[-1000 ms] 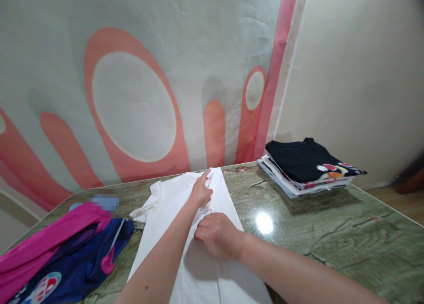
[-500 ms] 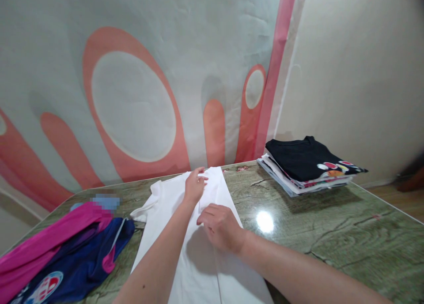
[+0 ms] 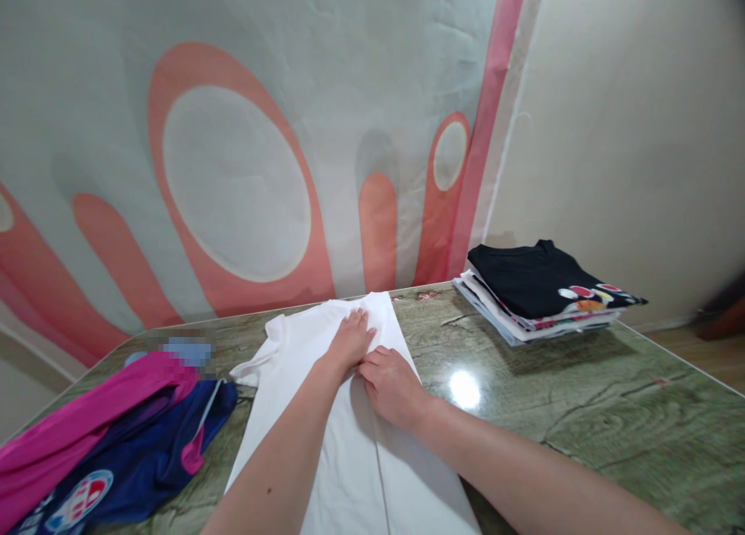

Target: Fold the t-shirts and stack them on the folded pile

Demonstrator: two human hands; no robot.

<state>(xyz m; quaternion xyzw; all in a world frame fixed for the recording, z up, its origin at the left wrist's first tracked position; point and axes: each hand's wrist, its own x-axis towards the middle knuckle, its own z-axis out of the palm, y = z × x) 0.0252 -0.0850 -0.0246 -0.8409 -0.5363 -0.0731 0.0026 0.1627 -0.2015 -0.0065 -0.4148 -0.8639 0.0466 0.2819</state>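
Observation:
A white T-shirt lies on the table, with its right side folded over lengthwise and a sleeve sticking out at the left. My left hand rests flat on the upper part of the shirt, fingers stretched out. Just below and to the right, my right hand has its fingers bent and pressed together at the folded-over layer, apparently gripping the cloth. The two hands nearly touch, and the right fingertips are partly hidden.
On the right stands a stack of folded clothes with a black T-shirt on top. A pink and navy garment lies loosely at the left. The wood-patterned table reaches back to a wall with a printed covering.
My left hand has come down flat onto the shirt from a raised, curled pose. My right hand has moved slightly up, closer to the left hand.

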